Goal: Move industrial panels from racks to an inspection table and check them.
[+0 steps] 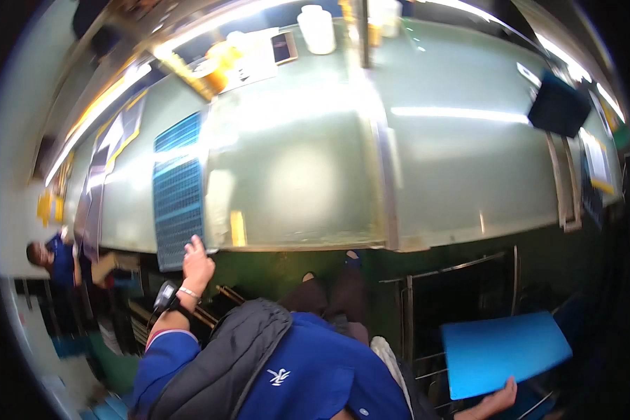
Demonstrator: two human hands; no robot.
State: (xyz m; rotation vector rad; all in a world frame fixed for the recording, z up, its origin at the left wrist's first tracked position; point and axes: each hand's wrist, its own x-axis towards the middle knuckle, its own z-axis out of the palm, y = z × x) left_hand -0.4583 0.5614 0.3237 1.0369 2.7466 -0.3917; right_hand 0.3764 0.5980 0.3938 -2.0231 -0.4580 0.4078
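A long dark blue panel with a fine grid [178, 199] lies on the left of the glossy table, its near end jutting past the front edge. At that end, my left hand [198, 266] grips the panel's right corner. A plain bright blue sheet [504, 350] is low on the right, over a metal rack. My right hand [498, 400] holds the sheet's near edge, fingertips showing on top and the rest partly hidden beneath it.
The pale table [294, 182] spans the view ahead. White bottles [317, 29], a phone [284, 47] and papers stand or lie at its back. A dark square object [558, 105] is at the far right. A metal rack [407, 308] stands below the table. Another person [63, 259] is at far left.
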